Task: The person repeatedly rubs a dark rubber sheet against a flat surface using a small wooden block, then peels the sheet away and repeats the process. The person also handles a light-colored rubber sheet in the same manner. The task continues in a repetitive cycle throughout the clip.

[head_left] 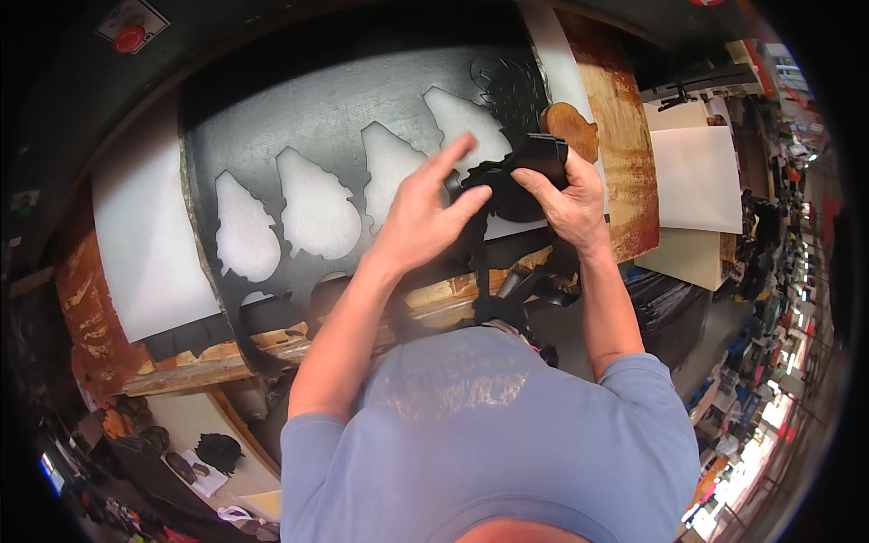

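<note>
My right hand (575, 199) grips several stacked black cut pieces (543, 163), thumb on top. They look like thin leather or a similar sheet. My left hand (430, 208) is just left of them, thumb and fingers apart and slightly blurred; I cannot tell if it touches their edge. Beneath lies a large black sheet (262, 109) with a row of bulb-shaped cut-outs (317, 217) through which white shows. A dark shape with curved lines (507, 90) sits at the sheet's far right corner. Beside it is a brown, rounded, flat piece (570, 129).
A white board (149, 226) extends under the sheet over a worn brown bench surface (620, 154). The bench's front edge (190, 373) is splintered, with black strips hanging over it. A red button (129, 38) is at upper left. Pale sheets (697, 181) lie at right.
</note>
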`<control>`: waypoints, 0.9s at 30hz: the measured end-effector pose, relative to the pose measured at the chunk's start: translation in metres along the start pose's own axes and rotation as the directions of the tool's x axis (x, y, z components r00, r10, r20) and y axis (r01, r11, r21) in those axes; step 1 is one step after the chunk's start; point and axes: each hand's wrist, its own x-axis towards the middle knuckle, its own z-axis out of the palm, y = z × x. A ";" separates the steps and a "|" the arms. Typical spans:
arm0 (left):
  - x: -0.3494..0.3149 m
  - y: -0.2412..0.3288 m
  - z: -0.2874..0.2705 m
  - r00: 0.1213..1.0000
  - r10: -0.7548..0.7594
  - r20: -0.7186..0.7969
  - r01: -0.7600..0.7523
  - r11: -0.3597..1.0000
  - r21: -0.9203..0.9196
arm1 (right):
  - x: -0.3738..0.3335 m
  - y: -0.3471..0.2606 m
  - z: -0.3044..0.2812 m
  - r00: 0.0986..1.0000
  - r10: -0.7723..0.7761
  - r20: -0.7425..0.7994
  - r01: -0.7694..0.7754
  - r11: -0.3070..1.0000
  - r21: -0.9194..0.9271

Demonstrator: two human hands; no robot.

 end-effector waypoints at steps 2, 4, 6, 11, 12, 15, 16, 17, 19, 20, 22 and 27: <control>0.008 -0.005 -0.003 0.984 -0.038 0.173 -0.007 0.968 0.249 | 0.002 0.012 0.003 1.000 -0.010 0.001 0.010 0.999 0.033; 0.015 -0.007 -0.005 0.984 -0.032 0.177 -0.016 0.965 0.264 | 0.003 0.020 0.005 0.998 0.056 -0.009 -0.054 0.993 0.102; 0.021 -0.008 -0.006 0.983 -0.005 0.182 -0.050 0.954 0.295 | 0.006 0.025 0.006 0.992 0.120 -0.025 -0.112 0.969 0.218; 0.029 -0.013 -0.004 0.981 -0.160 0.113 0.174 0.977 -0.127 | 0.024 0.021 0.008 0.989 0.147 -0.026 -0.137 0.963 0.234; 0.030 -0.015 -0.007 0.978 -0.165 0.128 0.188 0.963 -0.195 | 0.029 0.019 0.008 0.991 0.136 -0.016 -0.127 0.958 0.258; 0.030 -0.025 -0.013 0.973 -0.174 0.151 0.224 0.867 -0.444 | 0.042 0.013 0.009 0.997 0.078 0.002 -0.077 0.980 0.181; 0.030 -0.028 -0.015 0.968 -0.218 0.121 0.249 0.883 -0.398 | 0.046 0.011 0.011 0.999 0.044 -0.012 -0.041 0.985 0.165; 0.030 -0.031 -0.016 0.970 -0.222 0.101 0.244 0.866 -0.436 | 0.049 0.011 0.012 0.998 -0.041 -0.041 0.048 0.984 0.172; 0.028 -0.036 -0.016 0.973 -0.223 0.062 0.221 0.818 -0.532 | 0.053 0.013 0.018 0.998 0.062 -0.016 -0.055 0.962 0.268; 0.027 -0.037 -0.015 0.971 -0.235 0.051 0.226 0.818 -0.529 | 0.054 0.016 0.022 0.997 0.076 -0.020 -0.067 0.951 0.303; 0.026 -0.039 -0.018 0.960 -0.277 0.040 0.243 0.754 -0.610 | 0.053 0.027 0.028 0.994 0.096 -0.048 -0.065 0.897 0.437; 0.030 -0.045 -0.064 0.901 -0.334 -0.278 -0.053 0.551 -0.833 | 0.045 0.065 0.042 0.972 0.232 0.041 -0.205 0.743 0.637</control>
